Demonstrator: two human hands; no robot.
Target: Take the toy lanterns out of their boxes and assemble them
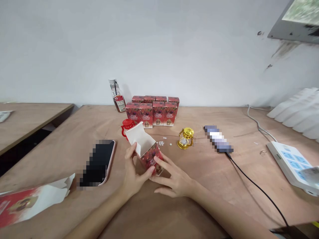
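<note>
A small red printed carton [149, 160] is held tilted above the table, its white top flaps raised and its top end open. My left hand [134, 172] grips it from the left, fingers at the flap edge and thumb across the lower front. From the right, my right hand [174, 177] steadies it, its fingers over the printed front. Just behind the carton stands a red lantern [127, 124], partly covered by the flap. To the right is a gold lantern [185, 138] with a clear middle. Small white pieces [161, 143] lie between the lanterns.
Several closed red cartons [146, 114] stand in rows near the wall, beside a leaning bottle [118, 98]. A phone [99, 162] and a flattened carton [32, 202] lie left. Rightward are a cabled phone [218, 138], a power strip [290, 166] and white packaging [296, 113].
</note>
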